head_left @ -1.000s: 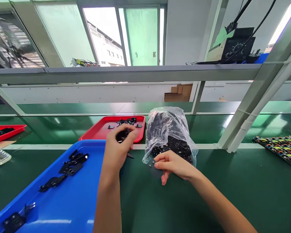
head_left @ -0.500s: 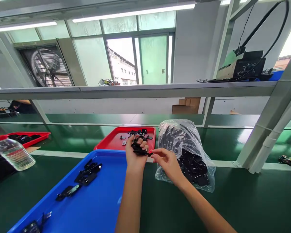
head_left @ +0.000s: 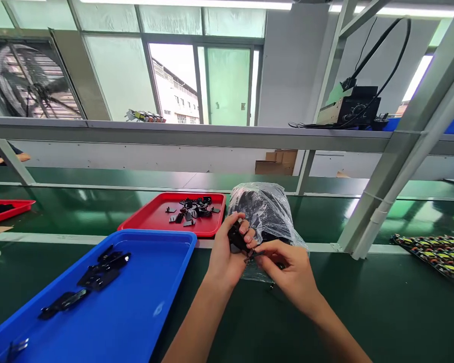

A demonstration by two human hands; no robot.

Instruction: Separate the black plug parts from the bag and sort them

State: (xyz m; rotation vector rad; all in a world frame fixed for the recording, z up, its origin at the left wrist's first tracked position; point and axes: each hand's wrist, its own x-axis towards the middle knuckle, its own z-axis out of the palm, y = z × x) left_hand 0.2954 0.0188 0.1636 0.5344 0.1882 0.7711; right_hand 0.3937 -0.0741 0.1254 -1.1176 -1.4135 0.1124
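My left hand is wrapped round a small black plastic part, held up in front of a clear plastic bag. Thumb and fingers of my right hand pinch a thin dark piece at the lower end of that part. The pinched piece is too small to name. Both hands nearly meet above the green bench, right of a blue tray. Black parts lie along that tray's left side. Dark contents show through the bag, partly hidden behind my hands.
Behind the blue tray, a red tray holds several small black pieces. A slanted metal post rises at the right, near a row of circuit boards. A shelf crosses above, carrying a black control box. Another person's arm shows far left.
The view has swung right and come closer. My hands have moved from before the red tray to before the bag, and my left hand has turned the black part more upright.
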